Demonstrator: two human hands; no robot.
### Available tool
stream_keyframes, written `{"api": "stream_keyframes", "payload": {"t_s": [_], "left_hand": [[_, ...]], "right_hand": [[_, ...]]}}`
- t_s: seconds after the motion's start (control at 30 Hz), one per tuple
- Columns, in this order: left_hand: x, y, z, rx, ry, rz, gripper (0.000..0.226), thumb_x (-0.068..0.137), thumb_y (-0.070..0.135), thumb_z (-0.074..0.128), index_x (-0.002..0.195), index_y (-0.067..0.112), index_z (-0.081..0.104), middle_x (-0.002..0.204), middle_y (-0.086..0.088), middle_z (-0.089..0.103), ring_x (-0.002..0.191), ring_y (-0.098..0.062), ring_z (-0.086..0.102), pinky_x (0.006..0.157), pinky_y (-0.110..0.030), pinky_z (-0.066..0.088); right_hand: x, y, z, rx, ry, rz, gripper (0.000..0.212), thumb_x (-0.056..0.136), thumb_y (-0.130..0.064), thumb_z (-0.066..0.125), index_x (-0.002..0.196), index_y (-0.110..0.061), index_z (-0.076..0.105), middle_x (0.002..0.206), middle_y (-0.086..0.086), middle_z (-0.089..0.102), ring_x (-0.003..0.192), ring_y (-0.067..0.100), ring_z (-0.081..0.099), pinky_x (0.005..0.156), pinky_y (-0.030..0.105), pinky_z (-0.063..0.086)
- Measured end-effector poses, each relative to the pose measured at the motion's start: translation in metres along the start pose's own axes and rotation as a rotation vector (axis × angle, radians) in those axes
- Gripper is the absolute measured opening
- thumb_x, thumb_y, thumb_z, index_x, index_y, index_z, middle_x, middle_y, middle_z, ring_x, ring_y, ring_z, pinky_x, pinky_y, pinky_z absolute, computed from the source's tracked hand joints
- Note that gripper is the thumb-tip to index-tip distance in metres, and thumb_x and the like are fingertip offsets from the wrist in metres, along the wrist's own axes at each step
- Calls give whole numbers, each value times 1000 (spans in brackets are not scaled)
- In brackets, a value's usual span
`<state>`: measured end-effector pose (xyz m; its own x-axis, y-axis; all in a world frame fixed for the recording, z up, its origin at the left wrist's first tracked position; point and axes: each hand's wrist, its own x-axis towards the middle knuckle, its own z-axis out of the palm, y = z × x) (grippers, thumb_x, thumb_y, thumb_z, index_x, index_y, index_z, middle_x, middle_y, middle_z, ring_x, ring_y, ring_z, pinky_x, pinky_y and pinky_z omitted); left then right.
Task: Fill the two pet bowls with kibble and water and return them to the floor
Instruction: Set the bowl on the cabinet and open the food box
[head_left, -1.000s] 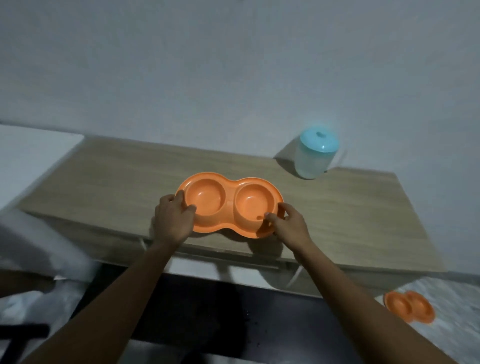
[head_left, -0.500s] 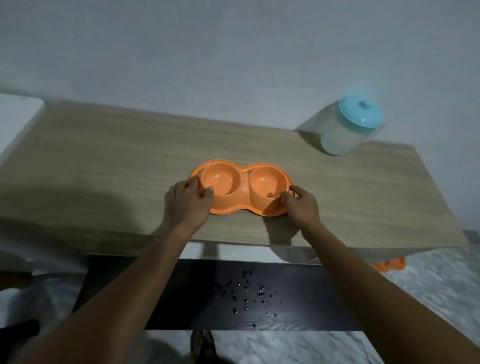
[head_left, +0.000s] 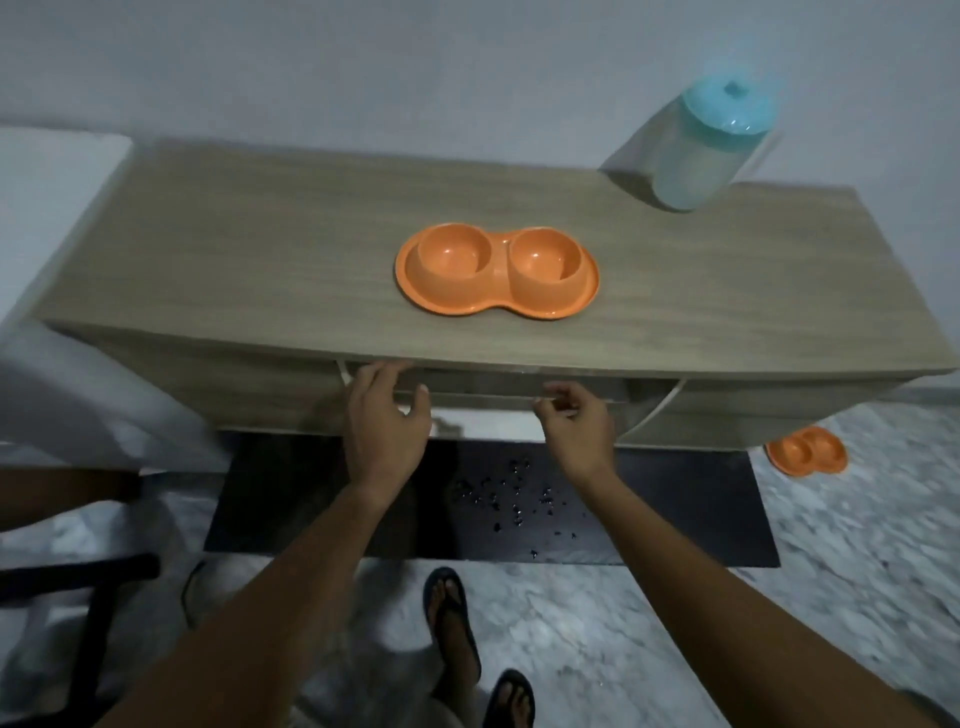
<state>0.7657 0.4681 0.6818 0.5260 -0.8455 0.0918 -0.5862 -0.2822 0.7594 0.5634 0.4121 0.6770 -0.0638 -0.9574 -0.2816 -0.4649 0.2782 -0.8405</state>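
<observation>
An orange double pet bowl (head_left: 496, 304) rests on the wooden table (head_left: 260, 249), both cups empty. A second orange double bowl (head_left: 806, 451) lies on the floor under the table's right end. A clear jar with a teal lid (head_left: 711, 140) stands at the back right of the tabletop. My left hand (head_left: 387, 421) hangs in front of the table's front edge, fingers apart, holding nothing. My right hand (head_left: 576, 423) is beside it at the same height, fingers loosely curled and empty.
A black mat (head_left: 675, 514) lies on the marble floor under the table, with dark kibble pieces (head_left: 514, 499) scattered on it. My feet in sandals (head_left: 457, 623) stand just before it. A dark chair frame (head_left: 78, 597) is at the lower left.
Both hands have let go of the double bowl and drawn back below the table's front edge. The bowl now sits alone on the tabletop.
</observation>
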Motion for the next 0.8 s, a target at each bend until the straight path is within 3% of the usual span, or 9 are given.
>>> {"api": "stream_keyframes", "payload": {"t_s": [0.13, 0.2, 0.3, 0.4, 0.53, 0.67, 0.73, 0.8], "left_hand": [[-24, -45, 26, 23, -125, -112, 31, 90, 28, 66, 120, 20, 66, 126, 1, 58, 103, -9, 55, 88, -21, 39], [-17, -73, 50, 10, -152, -153, 34, 90, 29, 66, 123, 20, 66, 128, 0, 59, 108, -12, 57, 92, -22, 41], [6, -109, 87, -71, -115, -209, 41, 90, 31, 66, 128, 15, 61, 127, -3, 60, 115, -21, 58, 98, -34, 48], [38, -128, 116, -186, -24, -236, 41, 92, 35, 64, 124, 11, 59, 117, -1, 61, 106, -17, 59, 92, -33, 49], [65, -161, 140, -243, 89, -248, 37, 88, 39, 61, 108, 8, 60, 102, -11, 67, 98, -26, 64, 88, -41, 53], [77, -169, 147, -309, 107, -246, 40, 91, 33, 65, 122, 8, 64, 116, -5, 68, 109, -19, 61, 96, -33, 49], [82, -162, 146, -300, 71, -304, 42, 93, 32, 63, 124, 3, 63, 112, -4, 66, 102, -20, 60, 82, -21, 44], [90, -153, 147, -283, 18, -425, 32, 96, 23, 58, 117, -1, 63, 105, -6, 62, 86, -20, 55, 68, -20, 35]], "right_hand": [[-6, 41, 39, 15, -126, 87, 16, 93, -23, 72, 109, -22, 72, 89, -4, 68, 77, 19, 67, 67, 28, 54], [6, 61, 66, 35, -147, 108, 14, 93, -21, 73, 107, -21, 72, 85, -6, 66, 71, 14, 63, 60, 22, 51], [35, 81, 109, 67, -124, 100, 10, 92, -24, 74, 101, -27, 72, 96, -4, 70, 74, 8, 61, 67, 19, 45], [74, 89, 144, 127, -41, 86, 11, 91, -25, 73, 102, -26, 73, 102, -3, 72, 87, 13, 63, 69, 8, 41], [108, 100, 178, 238, 24, 71, 12, 92, -23, 72, 105, -23, 71, 98, -4, 71, 96, 17, 64, 83, 24, 45], [126, 106, 195, 376, 71, -10, 17, 90, -16, 70, 106, -20, 72, 99, 2, 73, 91, 20, 64, 90, 36, 50], [132, 105, 196, 432, 152, -16, 13, 95, -18, 65, 107, -18, 71, 99, 0, 71, 89, 17, 61, 90, 32, 47], [140, 104, 191, 433, 253, -20, 6, 99, -24, 61, 100, -18, 65, 94, -1, 64, 81, 14, 56, 83, 28, 44]]}}
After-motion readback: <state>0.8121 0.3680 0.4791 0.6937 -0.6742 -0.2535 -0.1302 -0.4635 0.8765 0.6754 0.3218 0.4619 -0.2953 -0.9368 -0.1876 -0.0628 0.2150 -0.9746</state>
